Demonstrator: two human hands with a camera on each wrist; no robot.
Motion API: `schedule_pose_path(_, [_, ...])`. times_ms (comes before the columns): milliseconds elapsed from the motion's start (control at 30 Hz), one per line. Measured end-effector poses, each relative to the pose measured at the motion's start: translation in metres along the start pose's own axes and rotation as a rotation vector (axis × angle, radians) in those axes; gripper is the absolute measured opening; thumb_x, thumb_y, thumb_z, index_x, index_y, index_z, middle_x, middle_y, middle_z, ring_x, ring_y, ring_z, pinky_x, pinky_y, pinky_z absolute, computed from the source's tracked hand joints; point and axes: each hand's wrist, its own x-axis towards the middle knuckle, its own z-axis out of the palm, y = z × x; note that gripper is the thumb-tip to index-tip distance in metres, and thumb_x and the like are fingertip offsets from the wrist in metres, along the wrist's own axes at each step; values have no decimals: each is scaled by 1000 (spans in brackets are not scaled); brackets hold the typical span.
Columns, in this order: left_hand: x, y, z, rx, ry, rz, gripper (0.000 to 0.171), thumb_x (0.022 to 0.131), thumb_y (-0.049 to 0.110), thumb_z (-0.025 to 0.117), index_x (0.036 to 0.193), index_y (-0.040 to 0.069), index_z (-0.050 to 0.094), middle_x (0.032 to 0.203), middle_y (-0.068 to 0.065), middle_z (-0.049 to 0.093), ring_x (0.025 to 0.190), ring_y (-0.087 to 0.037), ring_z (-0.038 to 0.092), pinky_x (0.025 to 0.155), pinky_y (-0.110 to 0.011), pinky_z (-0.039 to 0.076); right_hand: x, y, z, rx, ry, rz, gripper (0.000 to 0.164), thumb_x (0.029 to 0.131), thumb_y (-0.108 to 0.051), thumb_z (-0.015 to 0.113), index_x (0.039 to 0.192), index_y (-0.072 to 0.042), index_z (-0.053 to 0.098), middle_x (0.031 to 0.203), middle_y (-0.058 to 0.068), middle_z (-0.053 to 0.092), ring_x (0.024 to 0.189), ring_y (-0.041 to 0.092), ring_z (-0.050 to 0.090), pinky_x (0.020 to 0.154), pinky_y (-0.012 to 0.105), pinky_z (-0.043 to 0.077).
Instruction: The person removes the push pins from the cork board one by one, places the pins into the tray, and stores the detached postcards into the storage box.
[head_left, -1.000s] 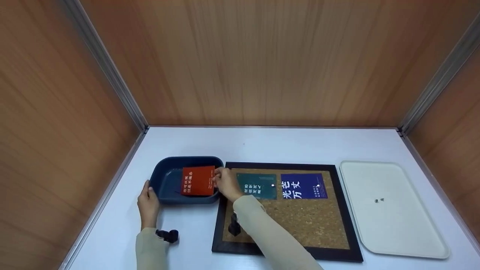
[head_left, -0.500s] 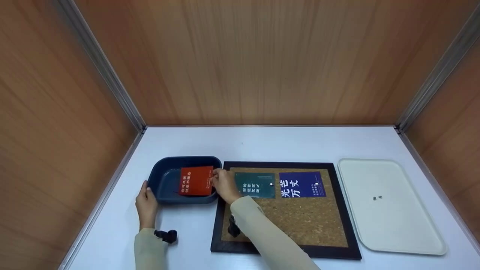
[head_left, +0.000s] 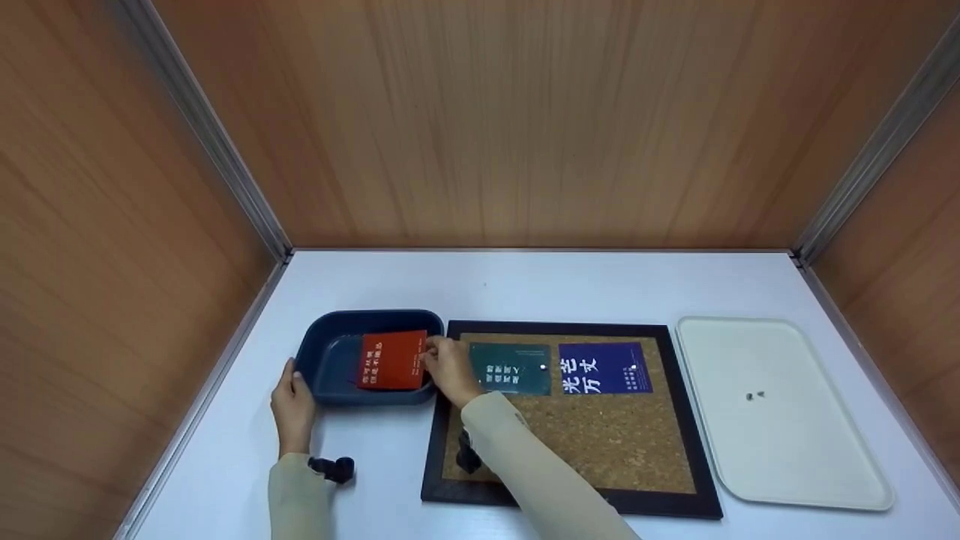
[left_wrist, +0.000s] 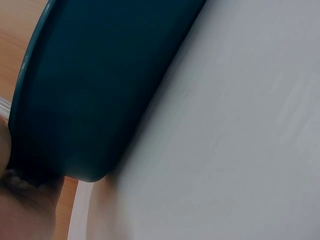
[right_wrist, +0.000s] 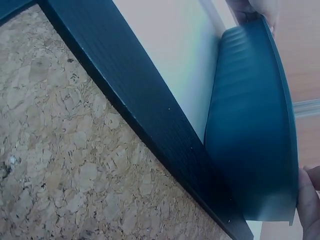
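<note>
rh (head_left: pixel 452 371) holds red card (head_left: pixel 392 361), lh (head_left: pixel 293 406) holds bin (head_left: pixel 360 397)

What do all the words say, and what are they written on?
"光芒万丈": big white writing on the purple card; its smaller print is too tiny to read.
Red card: white writing, too blurred to read surely.
Green card: white writing, also too small and blurred.

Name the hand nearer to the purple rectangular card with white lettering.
Right. The right hand is left of the purple card, with the green rectangular card between; the left hand is farther left, at the left end of the dark blue rounded tub.
</note>
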Motion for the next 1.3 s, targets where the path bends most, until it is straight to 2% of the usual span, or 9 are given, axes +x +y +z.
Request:
schedule_pose_path(233, [0,2,1,-1,-13,-4,47,106,14,26,149,-5,26,154,-25,26,144,-38,23,120,-47,21,-1,2,-1,-41,16,-40,31,93,0,59,123,9,61,95,14,71,81,14,68,66,20,56])
schedule_pose_path(433, [0,-1,1,1,-12,-15,47,106,13,26,149,-6,26,153,-26,26,144,-39,23,120,-47,21,-3,3,-1,-8,-21,21,40,94,-3,58,131,12,52,100,15,72,87,18,70,70,21,57])
schedule_pose_path(533, [0,-2,1,5,-9,-18,47,105,13,26,148,-6,27,153,-27,27,143,-40,24,120,-47,22,-3,4,-1,1,-34,43,41,95,-4,58,131,11,52,101,15,71,89,18,69,72,22,57])
schedule_pose_path(933, [-2,-2,3,-1,-5,-18,47,105,13,27,148,-5,28,152,-27,29,143,-40,26,119,-48,23,-7,6,-1,-21,-1,32,34,95,-7,58,126,8,58,103,14,72,91,17,69,75,26,58])
schedule_pose_path(1300, [2,2,-1,10,-21,-25,47,105,12,25,149,-5,24,153,-27,26,144,-40,23,120,-47,22,-9,-1,-3,-33,-75,35,37,98,-7,49,133,6,53,112,17,67,97,18,64,83,30,56])
